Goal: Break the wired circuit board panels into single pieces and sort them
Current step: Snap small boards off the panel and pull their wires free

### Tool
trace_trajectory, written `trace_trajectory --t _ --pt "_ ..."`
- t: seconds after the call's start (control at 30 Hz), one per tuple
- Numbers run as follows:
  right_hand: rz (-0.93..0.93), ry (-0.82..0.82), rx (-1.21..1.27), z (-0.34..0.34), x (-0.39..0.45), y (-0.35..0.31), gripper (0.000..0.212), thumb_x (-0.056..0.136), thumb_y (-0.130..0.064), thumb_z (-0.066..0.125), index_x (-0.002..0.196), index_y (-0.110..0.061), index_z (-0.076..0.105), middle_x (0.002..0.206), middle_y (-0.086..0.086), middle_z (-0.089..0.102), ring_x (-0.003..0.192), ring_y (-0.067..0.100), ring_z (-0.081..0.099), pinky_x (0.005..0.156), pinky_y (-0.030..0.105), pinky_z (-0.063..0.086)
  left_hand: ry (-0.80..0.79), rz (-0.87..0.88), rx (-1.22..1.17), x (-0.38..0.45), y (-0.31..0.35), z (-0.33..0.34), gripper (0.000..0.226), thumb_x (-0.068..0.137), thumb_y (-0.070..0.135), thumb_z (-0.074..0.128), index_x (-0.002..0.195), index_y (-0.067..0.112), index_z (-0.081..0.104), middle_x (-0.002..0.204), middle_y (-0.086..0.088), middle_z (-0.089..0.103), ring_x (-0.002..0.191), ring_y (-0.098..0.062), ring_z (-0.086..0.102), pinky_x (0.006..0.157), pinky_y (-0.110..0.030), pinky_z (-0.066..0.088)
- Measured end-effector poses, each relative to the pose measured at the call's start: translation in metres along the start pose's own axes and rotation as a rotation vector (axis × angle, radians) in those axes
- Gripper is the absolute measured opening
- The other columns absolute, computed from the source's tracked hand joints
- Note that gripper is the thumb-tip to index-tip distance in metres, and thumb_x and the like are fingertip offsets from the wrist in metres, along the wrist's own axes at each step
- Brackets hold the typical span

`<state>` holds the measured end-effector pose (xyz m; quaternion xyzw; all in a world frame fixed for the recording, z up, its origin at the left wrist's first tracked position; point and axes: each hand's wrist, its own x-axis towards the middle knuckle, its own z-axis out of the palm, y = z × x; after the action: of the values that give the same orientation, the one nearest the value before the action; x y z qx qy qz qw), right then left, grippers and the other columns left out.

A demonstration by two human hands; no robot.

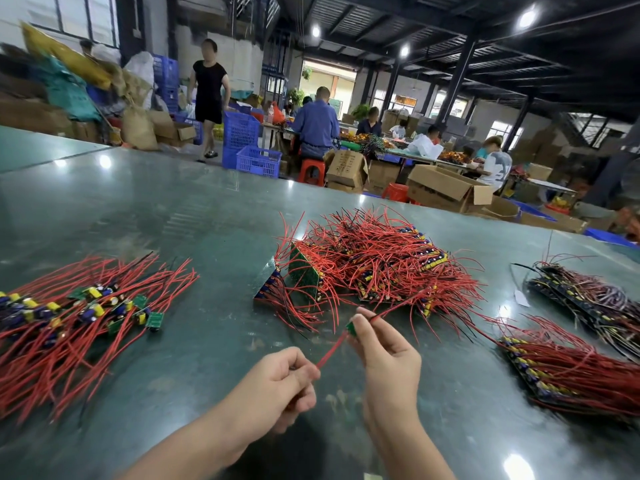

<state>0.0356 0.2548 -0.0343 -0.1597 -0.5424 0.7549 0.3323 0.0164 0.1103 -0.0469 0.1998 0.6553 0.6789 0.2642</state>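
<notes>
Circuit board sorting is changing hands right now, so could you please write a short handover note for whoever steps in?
Left hand: pinches a red wire.
Right hand: holds a single green board by its fingertips, another red wire running off toward the middle pile.
Done: separated single boards lie in a pile on the left of the green table.
Left: the tangled heap of unbroken panels in the middle, plus stacked panels on the right and far right.

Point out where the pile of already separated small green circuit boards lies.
In the head view, the pile of separated small green circuit boards with red wires lies on the dark green table at the far left, left of the left hand.
</notes>
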Motion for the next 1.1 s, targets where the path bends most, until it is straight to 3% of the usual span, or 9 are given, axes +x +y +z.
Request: trace_trajectory --t 0.2,0.4,0.53,0.63,0.73,0.83,0.93,1.03,1.1 --pt "-0.085 -0.016 -0.112 -0.005 0.005 0.0 0.013 0.082 -0.005 0.069 0.082 -0.016 0.076 0.078 -0.002 0.074 0.072 0.003 0.064 0.072 0.015 0.053 0.061 0.127 0.305 0.0 -0.005 0.0 0.023 0.101 0.013 0.04 0.082 0.011 0.052 0.05 -0.002 0.058 0.033 -0.011 0.042 0.035 -0.018 0.032" --pt "-0.045 0.051 -0.087 -0.012 0.015 0.0 0.012 0.084 -0.007 0.068 0.087 -0.016 0.075 0.078 -0.005 0.074 0.075 0.003 0.065 0.081 0.022 0.055 -0.035 0.025 0.192 -0.003 -0.004 0.006 0.022 0.102 0.004 0.033 0.092 0.009 0.051 0.054 -0.001 0.06 0.044 -0.016 0.056 0.044 -0.024 0.047" --pt "-0.047 0.031 -0.098 -0.012 0.016 0.002 0.013 0.084 -0.009 0.068 0.085 -0.019 0.075 0.078 -0.004 0.075 0.075 0.003 0.066 0.082 0.025 0.055 0.113 0.239 0.567 -0.006 -0.011 0.005 0.017 0.1 0.016 0.04 0.09 0.025 0.051 0.053 0.01 0.047 0.05 -0.007 0.039 0.055 -0.026 0.034" --pt "-0.088 0.026 -0.113 -0.011 0.015 0.003 0.015 0.083 -0.009 0.069 0.083 -0.023 0.076 0.08 -0.005 0.075 0.077 0.004 0.066 0.079 0.021 0.055 0.221 0.329 0.74 -0.01 -0.008 0.005 0.01 0.1 0.033 0.041 0.093 0.025 0.044 0.057 0.006 0.043 0.06 -0.017 0.042 0.061 -0.034 0.034" --pt "-0.138 0.036 -0.132 -0.011 0.013 0.003 0.019 0.083 -0.009 0.069 0.08 -0.027 0.076 0.079 -0.008 0.075 0.076 0.001 0.066 0.074 0.014 0.053 0.273 0.326 1.272 -0.01 -0.005 0.003 0.026 0.075 0.03 0.077 0.072 0.018 0.055 0.043 -0.002 0.046 0.039 -0.021 0.051 0.037 -0.029 0.036" --pt "-0.194 0.032 -0.136 -0.011 0.011 0.003 0.02 0.083 -0.009 0.069 0.083 -0.028 0.075 0.083 -0.011 0.075 0.079 -0.003 0.066 0.073 0.009 0.05 0.303 0.31 1.444 -0.008 -0.005 0.003 0.034 0.055 0.024 0.09 0.063 0.011 0.06 0.037 -0.004 0.05 0.028 -0.019 0.049 0.027 -0.022 0.027" --pt "-0.183 0.024 -0.1 -0.01 0.013 0.002 0.02 0.083 -0.007 0.068 0.085 -0.026 0.074 0.086 -0.011 0.075 0.081 -0.002 0.066 0.075 0.01 0.05 0.194 0.191 0.979 -0.007 -0.004 0.008 0.012 0.099 0.027 0.045 0.097 0.02 0.055 0.07 -0.005 0.069 0.049 -0.017 0.057 0.054 -0.028 0.05" --pt "-0.053 0.014 0.042 -0.012 0.017 0.0 0.017 0.084 -0.003 0.064 0.091 -0.015 0.074 0.082 -0.003 0.075 0.076 0.004 0.067 0.072 0.013 0.053 -0.12 -0.018 0.041 -0.006 -0.003 0.012 0.022 0.102 0.016 0.038 0.087 0.007 0.052 0.049 -0.006 0.06 0.029 -0.009 0.044 0.033 -0.017 0.032" --pt "0.033 -0.007 0.164 -0.012 0.018 -0.001 0.016 0.085 0.0 0.06 0.093 -0.006 0.072 0.077 0.001 0.073 0.07 0.006 0.067 0.066 0.014 0.053 -0.236 -0.11 -0.349 -0.007 0.001 0.009 0.021 0.094 0.018 0.046 0.08 0.005 0.053 0.043 -0.004 0.049 0.025 -0.006 0.034 0.031 -0.011 0.026"
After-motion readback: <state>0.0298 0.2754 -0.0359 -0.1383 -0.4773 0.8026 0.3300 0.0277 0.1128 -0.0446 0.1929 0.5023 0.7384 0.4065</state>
